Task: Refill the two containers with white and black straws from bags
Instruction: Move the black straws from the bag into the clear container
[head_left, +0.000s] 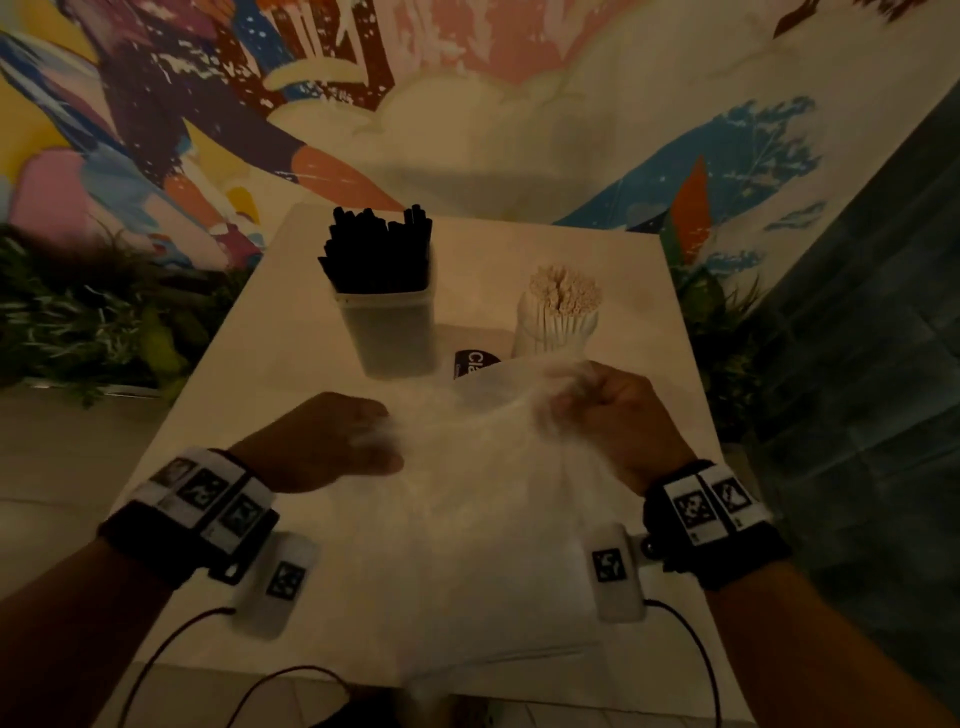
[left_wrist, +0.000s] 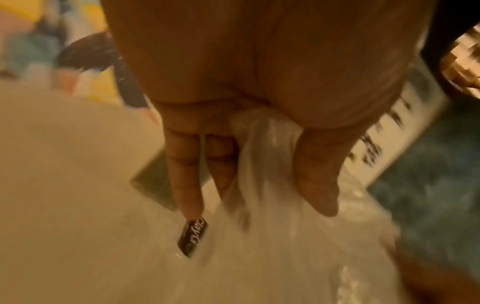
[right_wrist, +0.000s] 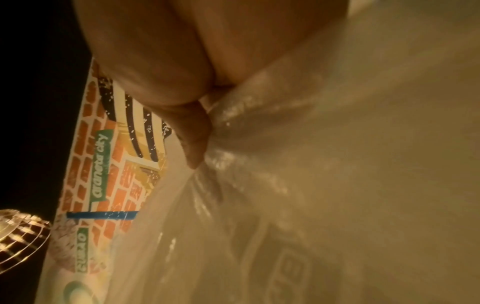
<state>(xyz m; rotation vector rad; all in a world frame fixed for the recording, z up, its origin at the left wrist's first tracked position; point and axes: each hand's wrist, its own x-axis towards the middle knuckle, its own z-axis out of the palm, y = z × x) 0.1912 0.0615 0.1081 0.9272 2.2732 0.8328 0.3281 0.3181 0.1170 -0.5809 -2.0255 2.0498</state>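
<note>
Both hands grip the clear plastic bag (head_left: 467, 467) over the near table (head_left: 218, 364) — left hand (head_left: 332, 441) pinching its left edge, right hand (head_left: 618, 415) bunching its right — with the white-straw container (head_left: 558, 322) just beyond the right hand, the black-straw container (head_left: 387, 317) far-left.

Dim, warm yellow light in all views. Head view: wide-angle bend at edges, dark corners, soft shadow on the wall behind the bench (head_left: 519, 545). Motion blur smears both hands and the bag (head_left: 483, 441) between them. Wrist views grainy, soft; small glare specks on the plastic; right wrist's left side black.
</note>
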